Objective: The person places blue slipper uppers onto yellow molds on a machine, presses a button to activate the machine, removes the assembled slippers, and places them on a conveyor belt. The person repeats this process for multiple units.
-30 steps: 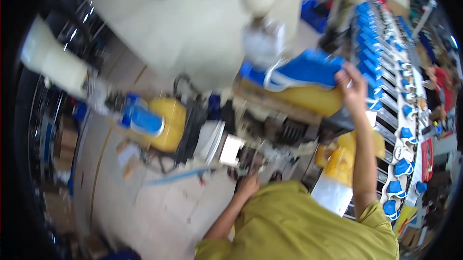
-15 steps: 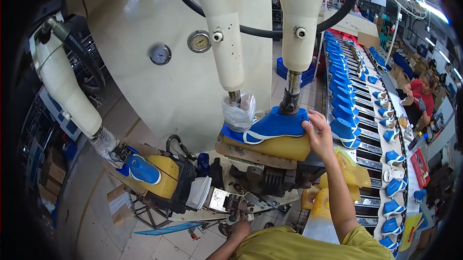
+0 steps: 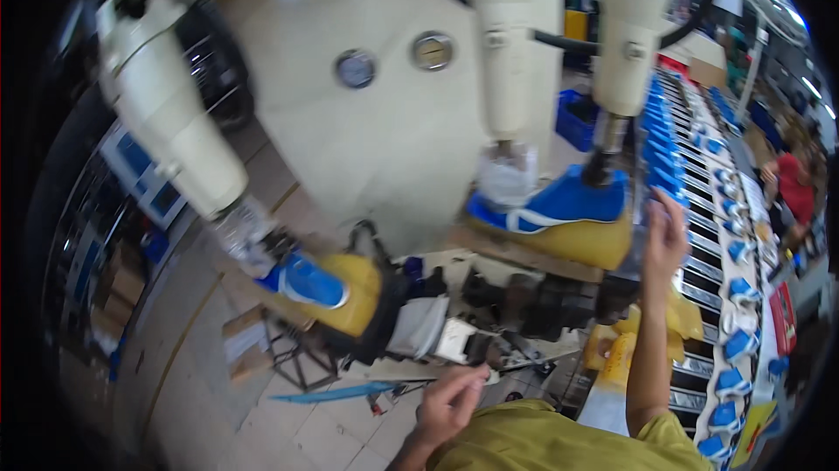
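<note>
A blue shoe last (image 3: 568,197) with white sandal straps rests on a yellow pad (image 3: 581,241), beneath two cream press cylinders (image 3: 626,43). The right one's metal rod bears on its top, while the left one's plastic-wrapped end (image 3: 507,177) presses at the toe. Just right of the heel is my right hand (image 3: 666,239), fingers stretched up and holding nothing, with a narrow gap to the last. Lower down, my left hand (image 3: 447,405) hangs in front of the machine's metal control parts (image 3: 472,347), fingers loosely bent and empty. Motion blurs the view.
At left, another cream cylinder (image 3: 170,104) presses a second blue last (image 3: 310,280) on a yellow pad. A conveyor (image 3: 699,248) with rows of blue lasts runs along the right. Yellow pads (image 3: 622,353) lie beside it. Across it is a person in red (image 3: 793,187).
My right hand has come off the heel of the last and moved slightly right. My left hand has left the metal control parts. The whole view has shifted, moving the machine rightward in the picture.
</note>
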The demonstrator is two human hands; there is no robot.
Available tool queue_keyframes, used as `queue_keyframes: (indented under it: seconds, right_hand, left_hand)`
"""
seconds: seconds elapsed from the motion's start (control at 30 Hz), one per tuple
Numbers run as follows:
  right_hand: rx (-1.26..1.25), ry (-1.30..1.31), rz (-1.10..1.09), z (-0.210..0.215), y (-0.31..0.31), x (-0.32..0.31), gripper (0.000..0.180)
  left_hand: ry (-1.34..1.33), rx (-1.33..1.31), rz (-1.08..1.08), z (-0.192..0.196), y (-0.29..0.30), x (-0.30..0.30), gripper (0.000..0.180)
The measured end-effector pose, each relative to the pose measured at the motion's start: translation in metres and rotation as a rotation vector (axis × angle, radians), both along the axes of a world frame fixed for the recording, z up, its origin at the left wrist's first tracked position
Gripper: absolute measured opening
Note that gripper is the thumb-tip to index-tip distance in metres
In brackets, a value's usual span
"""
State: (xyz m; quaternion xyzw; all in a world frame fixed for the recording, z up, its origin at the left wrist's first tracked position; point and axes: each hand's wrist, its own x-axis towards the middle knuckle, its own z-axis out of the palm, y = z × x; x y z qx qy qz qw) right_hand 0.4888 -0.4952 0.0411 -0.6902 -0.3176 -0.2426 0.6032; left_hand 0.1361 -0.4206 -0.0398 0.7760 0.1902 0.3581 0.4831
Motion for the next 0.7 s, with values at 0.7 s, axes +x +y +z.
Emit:
queue_keyframes:
  seconds: [0.7]
  right_hand:
    - [-0.266,-0.007,0.546,-0.007,0.232,-0.33,0.031]
  left_hand:
    - [-0.044,0.57,0.557,-0.014,0.159,-0.068,0.033]
